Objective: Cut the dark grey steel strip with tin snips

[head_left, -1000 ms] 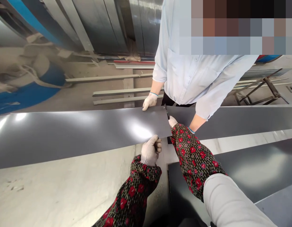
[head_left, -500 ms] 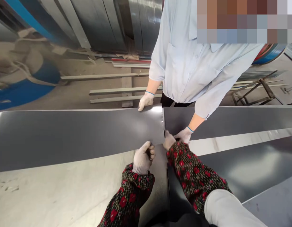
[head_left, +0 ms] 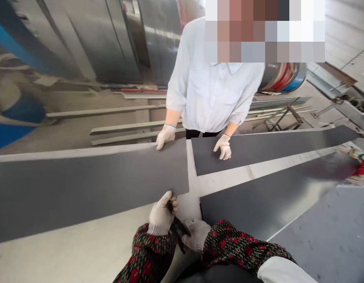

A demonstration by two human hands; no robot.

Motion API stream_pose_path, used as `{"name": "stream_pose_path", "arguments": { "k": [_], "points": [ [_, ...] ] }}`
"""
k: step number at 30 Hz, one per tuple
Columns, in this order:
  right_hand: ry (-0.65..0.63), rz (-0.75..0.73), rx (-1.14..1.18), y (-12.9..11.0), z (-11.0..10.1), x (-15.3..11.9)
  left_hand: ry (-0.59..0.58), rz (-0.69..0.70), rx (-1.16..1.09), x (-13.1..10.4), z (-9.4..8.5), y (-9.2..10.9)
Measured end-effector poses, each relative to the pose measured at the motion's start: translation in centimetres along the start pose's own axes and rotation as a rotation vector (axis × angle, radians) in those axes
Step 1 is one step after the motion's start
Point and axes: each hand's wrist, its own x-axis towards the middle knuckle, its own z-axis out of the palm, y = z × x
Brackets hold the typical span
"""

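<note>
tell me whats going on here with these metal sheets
Two gloved people face each other across a table. The left hand pinches the near corner of the long grey sheet; the right hand holds dark snips. The co-worker's hand grips that sheet's far edge, the other hand resting on a second sheet lying apart.

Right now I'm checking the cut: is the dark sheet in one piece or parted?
Parted. A pale gap runs between the left sheet, gripped by the left hand, and the right sheet.

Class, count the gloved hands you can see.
4. The person's left hand grips the dark sheet; right hand holds a dark tool. Co-worker's hands rest on sheets opposite.
</note>
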Motion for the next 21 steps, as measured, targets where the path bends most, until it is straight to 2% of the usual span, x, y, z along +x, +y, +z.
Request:
{"name": "stream_pose_path", "arguments": {
  "k": [5,9,11,15,18,21],
  "points": [
    [0.195,0.066,0.097,2.3,0.5,-0.2,-0.045,0.018,0.085,-2.0,-3.2,-1.6],
    [0.309,-0.027,0.113,4.4,0.2,-0.8,-0.126,0.081,0.203,-4.8,-5.6,-3.6],
    [0.424,-0.071,0.139,4.7,-0.6,-1.4,-0.125,0.079,0.252,-6.2,-6.3,-4.3],
    [0.615,-0.048,0.051,3.9,-2.1,-3.0,-0.139,0.042,0.311,-9.2,-7.0,-5.5],
    [0.731,-0.192,-0.068,3.2,-2.8,-4.6,-0.183,0.061,0.349,-11.5,-7.6,-6.5],
    [0.719,-0.402,-0.289,2.5,-3.5,-5.9,-0.219,0.102,0.384,-13.8,-8.4,-7.3]
  ]
}}
